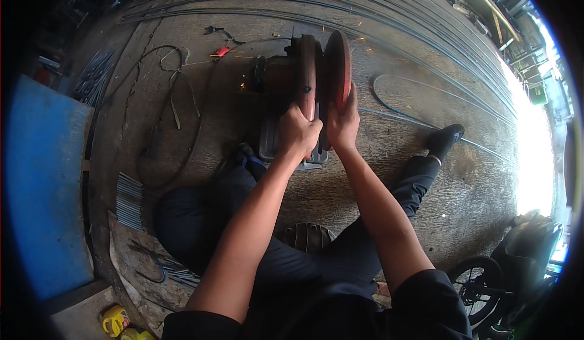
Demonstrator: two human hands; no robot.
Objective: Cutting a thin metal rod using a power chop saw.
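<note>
A cut-off saw (280, 72) with a dark motor and a red body stands on the floor before me. My left hand (298, 132) is wrapped round its long red handle (308, 75). Beside it, my right hand (344, 121) grips the lower edge of the round red guard (339, 60), thumb on one side and fingers on the other. Small orange sparks show around the saw. A thin metal rod (401, 117) runs from the right toward the saw and passes by my foot (446, 140). The cutting point is hidden behind my hands and the guard.
Long metal rods (255, 13) curve across the far floor. Cables (198, 121) lie on the left, near a red-handled tool (220, 52). Cut rod pieces (129, 201) lie by a blue panel (48, 185). A wheeled vehicle (477, 285) stands at lower right.
</note>
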